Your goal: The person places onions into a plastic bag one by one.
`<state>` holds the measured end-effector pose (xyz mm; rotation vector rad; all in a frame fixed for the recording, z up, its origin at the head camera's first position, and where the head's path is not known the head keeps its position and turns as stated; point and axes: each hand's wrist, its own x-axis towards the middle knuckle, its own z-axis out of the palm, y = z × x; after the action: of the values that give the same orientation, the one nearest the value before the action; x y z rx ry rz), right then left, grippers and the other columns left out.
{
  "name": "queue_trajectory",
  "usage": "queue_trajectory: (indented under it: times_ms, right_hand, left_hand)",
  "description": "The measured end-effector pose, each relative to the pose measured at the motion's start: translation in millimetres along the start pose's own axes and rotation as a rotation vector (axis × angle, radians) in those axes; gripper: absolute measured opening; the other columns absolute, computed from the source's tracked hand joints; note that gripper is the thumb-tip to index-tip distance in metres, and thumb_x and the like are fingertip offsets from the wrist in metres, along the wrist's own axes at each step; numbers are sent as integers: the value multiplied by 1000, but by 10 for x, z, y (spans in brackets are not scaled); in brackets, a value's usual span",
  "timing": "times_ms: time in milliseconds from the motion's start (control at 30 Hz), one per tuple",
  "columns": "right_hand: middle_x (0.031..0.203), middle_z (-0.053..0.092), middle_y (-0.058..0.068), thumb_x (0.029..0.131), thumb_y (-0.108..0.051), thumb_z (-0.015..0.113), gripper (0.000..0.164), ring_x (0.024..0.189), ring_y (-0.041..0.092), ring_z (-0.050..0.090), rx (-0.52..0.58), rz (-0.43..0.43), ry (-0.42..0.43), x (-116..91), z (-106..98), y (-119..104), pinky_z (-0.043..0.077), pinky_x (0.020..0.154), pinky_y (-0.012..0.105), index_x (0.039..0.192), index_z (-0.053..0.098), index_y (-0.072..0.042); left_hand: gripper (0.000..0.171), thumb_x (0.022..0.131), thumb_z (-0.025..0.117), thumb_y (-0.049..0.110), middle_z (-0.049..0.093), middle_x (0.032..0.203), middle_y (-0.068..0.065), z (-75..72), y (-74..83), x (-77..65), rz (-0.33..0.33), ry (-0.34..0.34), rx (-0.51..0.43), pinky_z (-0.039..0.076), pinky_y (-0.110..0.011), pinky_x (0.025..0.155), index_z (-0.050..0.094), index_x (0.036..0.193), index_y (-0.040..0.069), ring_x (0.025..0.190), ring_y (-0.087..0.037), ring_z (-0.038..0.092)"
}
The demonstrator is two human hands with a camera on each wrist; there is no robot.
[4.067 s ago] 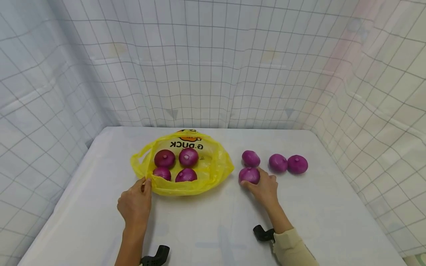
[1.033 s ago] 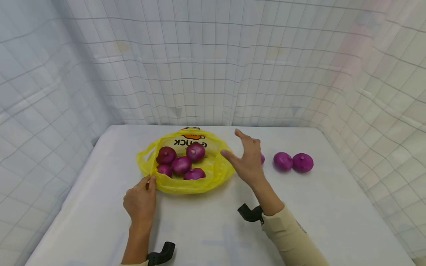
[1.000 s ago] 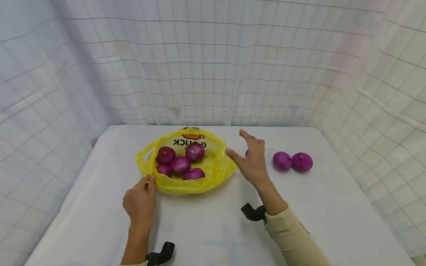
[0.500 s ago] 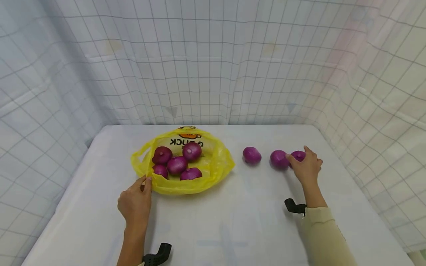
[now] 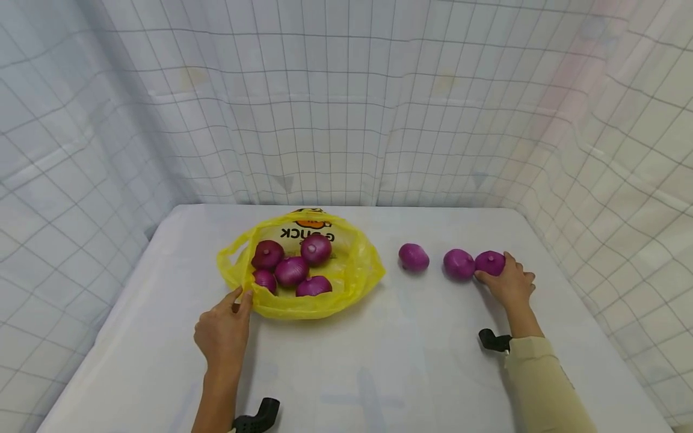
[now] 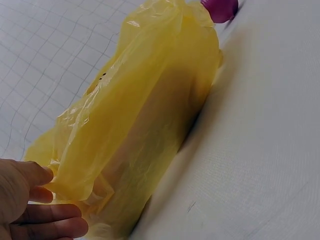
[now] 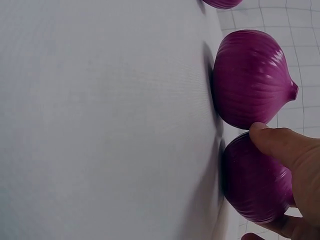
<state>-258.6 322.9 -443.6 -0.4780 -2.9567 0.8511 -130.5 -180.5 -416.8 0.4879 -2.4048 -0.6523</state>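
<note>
My left hand (image 5: 223, 331) pinches the near left rim of a yellow plastic bag (image 5: 303, 308), which lies on its side with its mouth open. Several red onions (image 5: 292, 272) rest inside the bag. At the right, my right hand (image 5: 511, 285) grips the rightmost red onion (image 5: 490, 263), thumb on its left side and fingers around its right. The right wrist view shows that thumb (image 7: 280, 142) on the held onion (image 7: 255, 180), beside a neighbouring onion (image 7: 252, 80). In the left wrist view, the bag (image 6: 145, 120) hides the onions inside it.
Two other red onions lie on the white-covered table (image 5: 373, 361): one right of the bag (image 5: 414, 258), the other close against the held one (image 5: 459, 264). White checked curtains (image 5: 325, 120) enclose the table at the back and both sides.
An onion that the right hand held beside the bag is now inside it. The right hand has since moved right, open, and taken hold of the rightmost onion. The left hand stays on the bag.
</note>
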Motion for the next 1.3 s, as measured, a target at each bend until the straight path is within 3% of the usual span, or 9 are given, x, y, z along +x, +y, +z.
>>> queue_trajectory:
  times_ms: [167,367,533,733,833,1067,1300]
  right_hand:
    - [140,32,38,82,-37,65,91,120,58,27,-11,-3,8,-8,32,51,23,93,66,148,16,0]
    - [140,34,36,82,-39,66,91,121,55,27,32,10,50,-42,10,65,22,94,64,149,17,-2]
    - [145,34,31,83,-42,66,92,124,50,26,141,-12,125,-161,-70,-115,23,94,63,151,15,-7]
    - [143,44,23,79,-37,73,89,123,39,31,338,-125,246,-457,-112,-672,32,92,57,150,25,-12]
    - [137,49,22,77,-32,76,87,120,34,34,414,-220,256,-638,-80,-1001,35,90,50,148,30,-15]
    - [125,52,16,73,-30,80,87,114,27,38,524,-429,149,-1057,92,-1722,38,91,45,146,34,-19]
    - [132,53,10,74,-37,79,86,110,25,39,457,-591,65,-1341,345,-2256,44,88,46,146,35,-20]
  left_hand:
    - [34,88,65,28,72,73,-19,6,-12,1,2,-18,7,42,-39,44,69,112,3,63,-40,66]
    - [36,90,62,29,69,58,-11,15,-8,8,-1,-45,1,37,-33,42,68,113,2,51,-33,62]
    - [35,90,62,29,66,54,-9,24,-8,9,-3,-41,-6,35,-32,40,69,112,2,46,-28,59]
    - [34,90,63,28,66,53,-10,44,-14,3,-9,-19,-25,34,-31,40,69,111,3,44,-26,58]
    - [34,90,63,28,65,52,-10,47,-14,0,-9,-18,-29,34,-30,40,69,111,3,42,-24,57]
    - [34,90,63,28,65,52,-10,18,-8,-6,-10,-12,-38,31,-27,40,68,112,3,41,-21,55]
    - [33,90,63,28,64,51,-9,3,9,-16,-14,-15,-37,31,-27,41,69,112,4,41,-21,53]
